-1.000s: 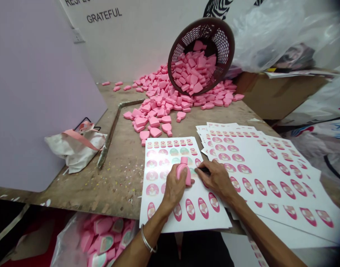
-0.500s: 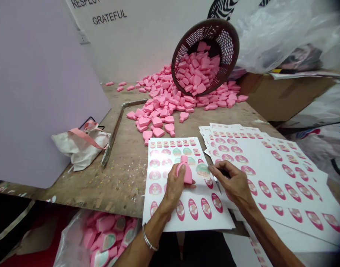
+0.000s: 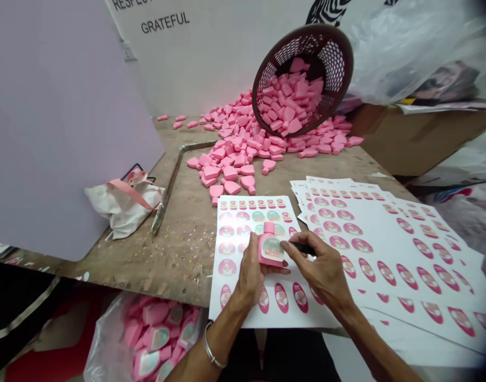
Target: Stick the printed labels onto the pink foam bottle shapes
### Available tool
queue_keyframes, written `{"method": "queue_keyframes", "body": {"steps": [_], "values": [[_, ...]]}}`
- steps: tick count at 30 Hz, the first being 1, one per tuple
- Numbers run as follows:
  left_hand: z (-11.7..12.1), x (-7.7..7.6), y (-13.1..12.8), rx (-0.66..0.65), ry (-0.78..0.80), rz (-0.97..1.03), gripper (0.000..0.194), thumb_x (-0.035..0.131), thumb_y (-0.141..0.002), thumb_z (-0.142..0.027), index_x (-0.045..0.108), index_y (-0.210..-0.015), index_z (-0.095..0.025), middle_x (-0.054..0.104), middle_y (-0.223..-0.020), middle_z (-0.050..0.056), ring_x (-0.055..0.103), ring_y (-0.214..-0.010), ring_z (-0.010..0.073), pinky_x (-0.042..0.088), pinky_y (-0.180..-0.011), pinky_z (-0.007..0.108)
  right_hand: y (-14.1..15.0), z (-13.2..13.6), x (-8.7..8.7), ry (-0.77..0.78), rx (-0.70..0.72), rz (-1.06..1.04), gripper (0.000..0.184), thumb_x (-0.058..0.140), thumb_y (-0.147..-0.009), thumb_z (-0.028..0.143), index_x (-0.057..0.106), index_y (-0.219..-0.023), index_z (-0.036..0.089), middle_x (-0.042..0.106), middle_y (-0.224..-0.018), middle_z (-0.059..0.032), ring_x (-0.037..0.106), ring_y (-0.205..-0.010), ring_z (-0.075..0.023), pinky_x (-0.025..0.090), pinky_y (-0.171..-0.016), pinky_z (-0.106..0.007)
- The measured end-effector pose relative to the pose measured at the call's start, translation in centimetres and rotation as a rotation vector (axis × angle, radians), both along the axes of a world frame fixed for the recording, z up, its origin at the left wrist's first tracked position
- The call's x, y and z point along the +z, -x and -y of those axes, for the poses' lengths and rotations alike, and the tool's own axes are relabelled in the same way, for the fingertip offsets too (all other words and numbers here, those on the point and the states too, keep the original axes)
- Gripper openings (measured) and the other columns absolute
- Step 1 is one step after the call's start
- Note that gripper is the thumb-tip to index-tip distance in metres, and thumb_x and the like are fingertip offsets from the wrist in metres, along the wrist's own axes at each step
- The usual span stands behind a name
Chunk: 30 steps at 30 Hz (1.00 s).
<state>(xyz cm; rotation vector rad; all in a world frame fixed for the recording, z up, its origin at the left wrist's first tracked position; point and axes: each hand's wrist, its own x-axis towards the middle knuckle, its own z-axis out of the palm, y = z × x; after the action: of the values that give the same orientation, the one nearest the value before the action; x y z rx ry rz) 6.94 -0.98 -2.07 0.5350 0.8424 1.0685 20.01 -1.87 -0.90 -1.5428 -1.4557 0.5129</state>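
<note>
My left hand [image 3: 251,270] is closed round a pink bottle-shaped piece [image 3: 269,228], holding it upright above a sheet of stickers [image 3: 246,315]. A green-and-cream sticker [image 3: 273,248] lies against the front face of that piece. At the sticker's right edge are the fingertips of my right hand [image 3: 320,268], which also grips a slim black tool [image 3: 302,248]; its tip is hidden, so its kind cannot be told. Pink oval, round and small stickers are printed on the sheet, with green ones behind the piece.
A tipped brown basket [image 3: 348,69] spills many pink pieces [image 3: 231,172] over the wooden table [image 3: 183,212]. More sticker sheets [image 3: 386,228] overlap at the right. At left are a bent metal bar [image 3: 169,193] and a white pouch [image 3: 121,212]. Below the edge, a plastic bag [image 3: 103,339] holds stickered pieces.
The green sticker has moved left with my right hand, from beside the pink piece onto its front face. My left hand still holds the piece. The camera view has shifted slightly.
</note>
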Motion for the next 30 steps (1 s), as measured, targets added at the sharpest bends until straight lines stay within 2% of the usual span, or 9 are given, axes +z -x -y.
{"method": "queue_keyframes", "body": {"steps": [5,10,13,16,19,21,24,26,30], "values": [[0.1,0.1,0.3,-0.004,-0.024,-0.002,0.057,0.038,-0.09,-0.059,0.06,-0.105,-0.009,0.066,-0.094,0.012,0.067,-0.08,0.0218,0.058,-0.065,0.033,0.3,-0.2,-0.3,-0.049,0.005,0.114,0.025,0.063,-0.08,0.045,0.059,-0.075,0.021,0.063,-0.073,-0.0019,0.057,-0.065,-0.0159,0.047,-0.064,-0.031],[0.2,0.0,0.9,-0.07,-0.189,-0.041,0.037,0.058,-0.086,-0.044,0.056,-0.11,-0.016,0.061,-0.106,0.008,0.066,-0.083,0.0184,0.058,-0.068,0.03,0.2,-0.6,-0.5,-0.153,-0.012,0.324,0.027,0.059,-0.083,0.047,0.059,-0.075,0.021,0.063,-0.071,-0.0027,0.056,-0.066,-0.0173,0.044,-0.07,-0.034],[0.5,0.0,1.4,-0.102,-0.234,-0.069,0.035,0.061,-0.085,-0.038,0.053,-0.111,-0.016,0.059,-0.104,0.007,0.065,-0.079,0.0161,0.059,-0.067,0.032,-0.5,-1.1,-0.4,-0.17,-0.082,0.443,0.035,0.062,-0.077,0.055,0.06,-0.077,0.02,0.065,-0.072,-0.0049,0.057,-0.068,-0.0202,0.042,-0.073,-0.038],[0.9,0.2,1.8,-0.148,-0.229,-0.058,0.037,0.065,-0.082,-0.032,0.051,-0.113,-0.015,0.058,-0.093,0.004,0.062,-0.076,0.0138,0.059,-0.069,0.033,-1.0,-1.4,-0.4,-0.049,-0.113,0.319,0.046,0.068,-0.066,0.062,0.059,-0.085,0.02,0.066,-0.081,-0.0063,0.06,-0.075,-0.0231,0.045,-0.073,-0.039],[1.3,0.6,1.8,-0.223,-0.209,-0.038,0.043,0.071,-0.076,-0.025,0.05,-0.112,-0.016,0.058,-0.091,0.002,0.061,-0.076,0.0127,0.058,-0.07,0.031,-0.5,-1.4,-0.8,0.132,0.01,0.044,0.045,0.07,-0.066,0.056,0.057,-0.091,0.021,0.066,-0.09,-0.005,0.061,-0.082,-0.0215,0.049,-0.073,-0.035],[1.5,0.7,1.8,-0.249,-0.183,-0.057,0.046,0.073,-0.073,-0.022,0.05,-0.112,-0.017,0.059,-0.089,0.001,0.062,-0.074,0.0124,0.058,-0.067,0.028,0.0,-1.4,-1.1,0.192,0.055,-0.04,0.043,0.071,-0.065,0.053,0.056,-0.091,0.022,0.066,-0.091,-0.0046,0.062,-0.084,-0.021,0.049,-0.075,-0.034],[1.6,0.7,1.9,-0.231,-0.165,-0.118,0.039,0.07,-0.077,-0.029,0.051,-0.109,-0.017,0.06,-0.081,0.001,0.062,-0.064,0.0109,0.054,-0.055,0.021,0.2,-1.3,-1.3,0.224,-0.002,-0.062,0.043,0.07,-0.066,0.055,0.056,-0.089,0.021,0.066,-0.091,-0.0049,0.062,-0.086,-0.022,0.049,-0.077,-0.035],[1.6,0.7,2.2,-0.193,-0.177,-0.14,0.032,0.063,-0.082,-0.038,0.052,-0.102,-0.016,0.061,-0.08,0.002,0.06,-0.056,0.0098,0.051,-0.049,0.02,-0.3,-1.0,-1.3,0.24,-0.054,-0.061,0.045,0.068,-0.066,0.058,0.058,-0.089,0.021,0.066,-0.091,-0.0049,0.062,-0.086,-0.0223,0.049,-0.077,-0.035],[1.7,1.4,4.5,-0.174,-0.2,-0.243,0.031,0.056,-0.084,-0.046,0.053,-0.089,-0.015,0.061,-0.068,0.001,0.055,-0.045,0.0098,0.044,-0.041,0.02,-2.0,-0.5,-1.6,0.299,-0.08,-0.044,0.045,0.064,-0.068,0.061,0.061,-0.089,0.021,0.067,-0.085,-0.0042,0.062,-0.077,-0.0206,0.05,-0.07,-0.032]]}}
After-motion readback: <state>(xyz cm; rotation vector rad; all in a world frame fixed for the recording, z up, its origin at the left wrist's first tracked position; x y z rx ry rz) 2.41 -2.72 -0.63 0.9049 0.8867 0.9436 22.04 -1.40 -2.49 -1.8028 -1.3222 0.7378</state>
